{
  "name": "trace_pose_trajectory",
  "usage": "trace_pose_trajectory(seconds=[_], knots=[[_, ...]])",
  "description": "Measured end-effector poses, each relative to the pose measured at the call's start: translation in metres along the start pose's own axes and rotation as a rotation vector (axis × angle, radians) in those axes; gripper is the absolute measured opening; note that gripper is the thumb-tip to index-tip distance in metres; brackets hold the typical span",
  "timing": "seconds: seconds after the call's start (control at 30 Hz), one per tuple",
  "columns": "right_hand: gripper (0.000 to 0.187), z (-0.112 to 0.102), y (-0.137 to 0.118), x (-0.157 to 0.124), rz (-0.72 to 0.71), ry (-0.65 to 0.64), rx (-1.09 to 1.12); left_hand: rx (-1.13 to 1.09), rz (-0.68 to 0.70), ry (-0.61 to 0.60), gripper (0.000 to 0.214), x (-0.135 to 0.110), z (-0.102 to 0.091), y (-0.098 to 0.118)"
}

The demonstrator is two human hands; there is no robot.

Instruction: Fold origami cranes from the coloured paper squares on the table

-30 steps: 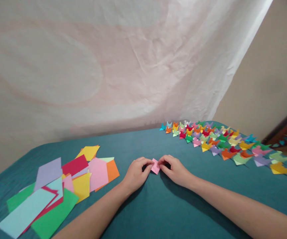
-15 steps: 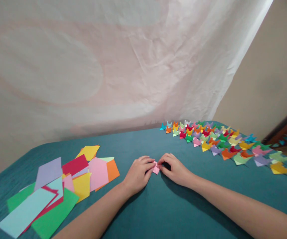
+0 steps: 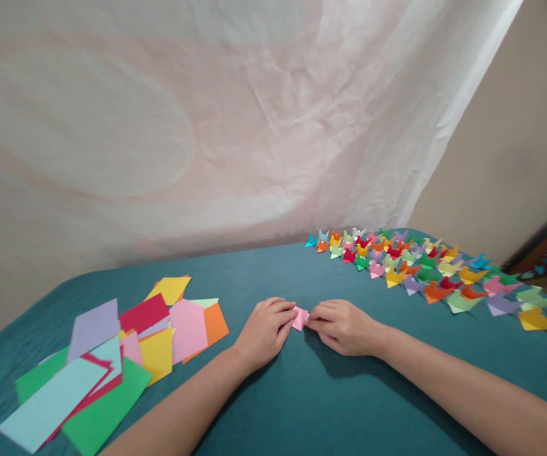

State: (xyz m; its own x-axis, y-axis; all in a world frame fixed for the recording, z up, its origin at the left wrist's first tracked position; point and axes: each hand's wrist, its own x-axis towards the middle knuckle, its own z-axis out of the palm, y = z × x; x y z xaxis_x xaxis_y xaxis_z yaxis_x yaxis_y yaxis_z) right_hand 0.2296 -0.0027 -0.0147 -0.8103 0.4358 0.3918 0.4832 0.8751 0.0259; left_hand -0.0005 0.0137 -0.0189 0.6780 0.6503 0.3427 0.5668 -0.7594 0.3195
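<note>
A small folded piece of pink paper (image 3: pixel 300 317) lies on the teal tablecloth (image 3: pixel 311 392) in the middle of the view. My left hand (image 3: pixel 264 329) pinches its left side with curled fingers. My right hand (image 3: pixel 342 326) pinches its right side, fingers closed and pressed low to the cloth. Most of the paper is hidden between the fingertips.
A loose pile of coloured paper sheets (image 3: pixel 107 354) lies at the left. Rows of several small folded paper birds (image 3: pixel 425 269) run along the right toward the table's edge. A creased white cloth (image 3: pixel 207 126) hangs behind the table.
The pink paper has been folded smaller between my fingers. My right hand has turned flatter and lower onto the cloth; my left hand has barely moved.
</note>
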Motion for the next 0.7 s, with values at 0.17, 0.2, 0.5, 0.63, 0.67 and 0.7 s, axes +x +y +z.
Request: trace_pose_trajectory(seconds=[0.17, 0.2, 0.5, 0.63, 0.67, 0.7], knots=[[0.022, 0.004, -0.0003, 0.0006, -0.008, -0.014, -0.041, 0.002, 0.003, -0.017, 0.029, 0.0002, -0.0002, -0.0002], [0.022, 0.0046, 0.0, 0.0005, -0.004, -0.013, -0.044, 0.004, 0.002, -0.016, 0.029, 0.0004, -0.0005, 0.0], [0.021, 0.0038, -0.0002, 0.0013, 0.025, -0.017, -0.031, 0.01, 0.004, -0.01, 0.03, 0.0002, 0.0001, 0.001], [0.022, 0.0023, -0.0011, 0.0034, 0.071, 0.015, 0.007, -0.019, -0.009, -0.005, 0.03, 0.0008, 0.0004, 0.0003], [0.022, 0.002, -0.0012, 0.0039, 0.086, 0.025, 0.016, -0.034, -0.013, -0.004, 0.029, 0.0013, 0.0, 0.0003], [0.022, 0.0018, -0.0014, 0.0042, 0.099, 0.035, 0.024, -0.052, -0.015, -0.004, 0.029, 0.0019, -0.0006, 0.0003]])
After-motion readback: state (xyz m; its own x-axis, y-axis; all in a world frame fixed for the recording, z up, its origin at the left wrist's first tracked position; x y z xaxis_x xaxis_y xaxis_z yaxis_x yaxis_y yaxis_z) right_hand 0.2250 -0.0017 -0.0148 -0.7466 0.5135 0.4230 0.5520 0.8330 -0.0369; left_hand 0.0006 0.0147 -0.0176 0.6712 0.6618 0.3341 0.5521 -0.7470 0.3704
